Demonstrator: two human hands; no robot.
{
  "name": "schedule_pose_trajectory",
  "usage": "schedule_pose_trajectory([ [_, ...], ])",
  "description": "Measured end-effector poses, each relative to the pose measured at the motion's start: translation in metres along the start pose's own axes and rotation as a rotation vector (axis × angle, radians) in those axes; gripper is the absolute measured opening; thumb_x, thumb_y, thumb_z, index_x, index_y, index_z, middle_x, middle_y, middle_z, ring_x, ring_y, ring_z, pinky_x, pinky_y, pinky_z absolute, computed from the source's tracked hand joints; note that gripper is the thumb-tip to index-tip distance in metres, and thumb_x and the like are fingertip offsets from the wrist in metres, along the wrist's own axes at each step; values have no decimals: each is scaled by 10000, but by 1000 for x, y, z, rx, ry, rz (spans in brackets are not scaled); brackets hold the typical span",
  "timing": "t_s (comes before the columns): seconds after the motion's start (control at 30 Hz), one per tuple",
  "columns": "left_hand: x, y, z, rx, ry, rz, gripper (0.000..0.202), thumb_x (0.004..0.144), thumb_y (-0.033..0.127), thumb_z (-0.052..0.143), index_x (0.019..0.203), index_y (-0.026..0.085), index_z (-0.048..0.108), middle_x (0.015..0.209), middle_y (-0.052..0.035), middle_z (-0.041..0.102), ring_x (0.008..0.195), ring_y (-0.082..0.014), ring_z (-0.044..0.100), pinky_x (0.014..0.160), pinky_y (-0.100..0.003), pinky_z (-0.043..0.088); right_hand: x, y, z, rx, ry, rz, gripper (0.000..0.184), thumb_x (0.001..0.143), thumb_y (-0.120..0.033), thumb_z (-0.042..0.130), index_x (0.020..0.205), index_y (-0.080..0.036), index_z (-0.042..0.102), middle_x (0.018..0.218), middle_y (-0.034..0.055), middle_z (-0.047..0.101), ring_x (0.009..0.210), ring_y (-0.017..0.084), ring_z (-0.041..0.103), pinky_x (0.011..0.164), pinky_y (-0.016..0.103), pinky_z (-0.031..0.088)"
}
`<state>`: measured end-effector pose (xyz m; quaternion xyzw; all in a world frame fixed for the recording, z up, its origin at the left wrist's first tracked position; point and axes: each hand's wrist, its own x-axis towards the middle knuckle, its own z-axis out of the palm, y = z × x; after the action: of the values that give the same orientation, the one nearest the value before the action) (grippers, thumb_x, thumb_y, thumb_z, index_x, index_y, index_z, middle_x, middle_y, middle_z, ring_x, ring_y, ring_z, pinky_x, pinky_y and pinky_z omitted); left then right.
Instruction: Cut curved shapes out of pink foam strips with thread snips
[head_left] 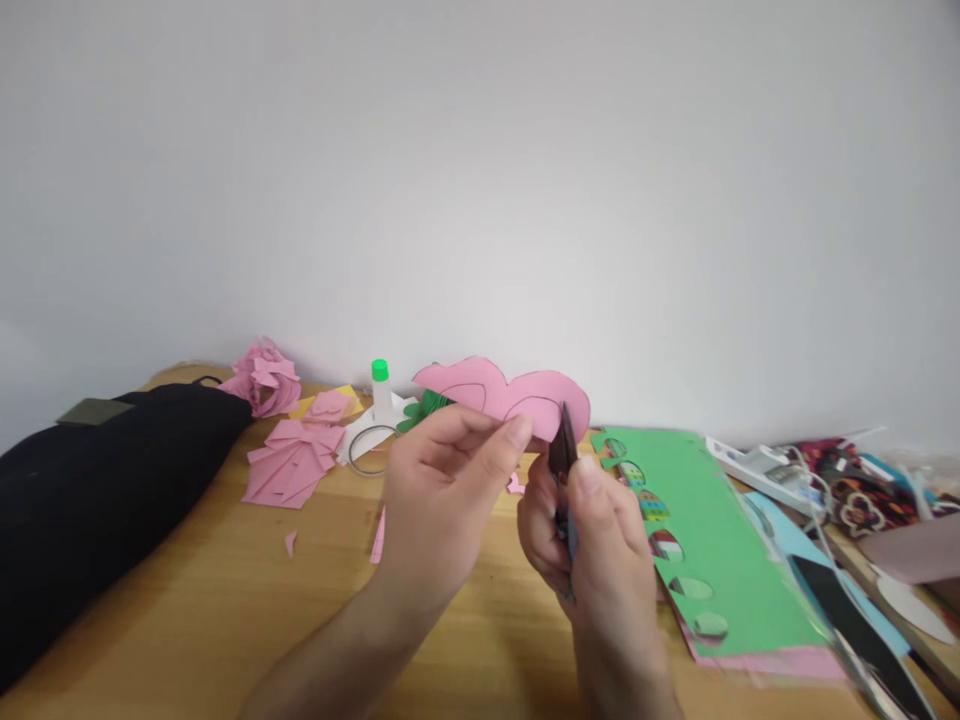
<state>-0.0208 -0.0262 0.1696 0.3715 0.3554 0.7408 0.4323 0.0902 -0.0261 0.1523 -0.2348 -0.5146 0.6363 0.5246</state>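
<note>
My left hand point(446, 490) pinches the lower edge of a pink paper cutout point(487, 385) with a wavy upper outline and drawn curved lines. In my right hand point(600, 540) is a pair of dark scissors point(562, 450), gripped by the handles. Their blades point up and lie across the right part of the paper, near a drawn line. Both hands are raised above the wooden table point(195, 620). My fingers cover part of the paper's lower edge and most of the scissor handles.
Pink paper pieces point(292, 465), a glue stick point(381, 390) and a tape ring point(371, 450) lie at the back left. Dark fabric point(97, 500) covers the left side. A green sheet point(742, 550), a power strip point(765, 475) and clutter are at right. The wall point(480, 180) stands behind.
</note>
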Motion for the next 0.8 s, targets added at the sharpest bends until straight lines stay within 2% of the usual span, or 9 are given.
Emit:
schedule_pose_trajectory([
  [0.2,1,2,1,-26,6,-19,152,776,241,767,634,220,716,625,44,736,575,-75,648,560,-167,521,0,0,-1,-11,-12,3,390,1007,-465,460,728,-195,500,493,-89,321,402,57,206,368,173,149],
  [0.5,2,2,0,-16,-1,-25,153,778,267,769,645,216,714,636,36,730,604,-76,640,573,-161,509,-1,1,-1,-32,0,-2,381,1011,-461,448,737,-200,498,497,-90,313,405,64,199,367,173,152],
  [0.8,2,4,1,12,10,-6,165,774,279,763,645,202,695,640,14,723,597,-108,648,565,-208,524,-2,-1,1,-92,27,13,387,1003,-475,441,730,-206,496,490,-86,305,404,76,189,362,197,155],
])
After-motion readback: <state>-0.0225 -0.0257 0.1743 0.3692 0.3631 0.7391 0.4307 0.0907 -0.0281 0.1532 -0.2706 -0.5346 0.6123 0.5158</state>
